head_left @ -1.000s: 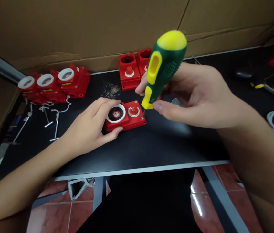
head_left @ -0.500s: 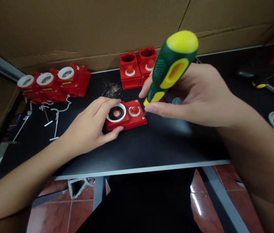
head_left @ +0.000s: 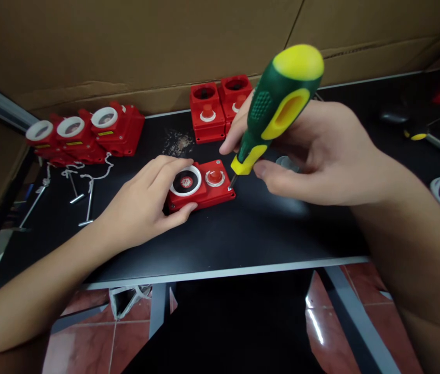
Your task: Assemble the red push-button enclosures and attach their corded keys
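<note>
Steadying a red plastic box while a screwdriver is bearing on its corner

The rectangular red plastic box with a white ring and red dome [head_left: 204, 194] is lying about midway between the front and back edges of the black bench [head_left: 189, 244]. The left hand [head_left: 146, 197] is gripping the box's left end, its fingers spread, thumb along the near side and the others reaching over the far side. The green-and-yellow-handled screwdriver [head_left: 276, 111] is leaning rightward, its tip meeting the silver corner screw [head_left: 229, 189]. The right hand's [head_left: 313, 156] fingers are curling loosely around the lower handle; how firmly the thumb is pressing, I cannot tell. Good work here is probably calling for a more upright shaft, steady downward pressure and a firm left hold against twisting. Two square-topped red plastic boxes [head_left: 206, 124] are standing near the back edge.
</note>
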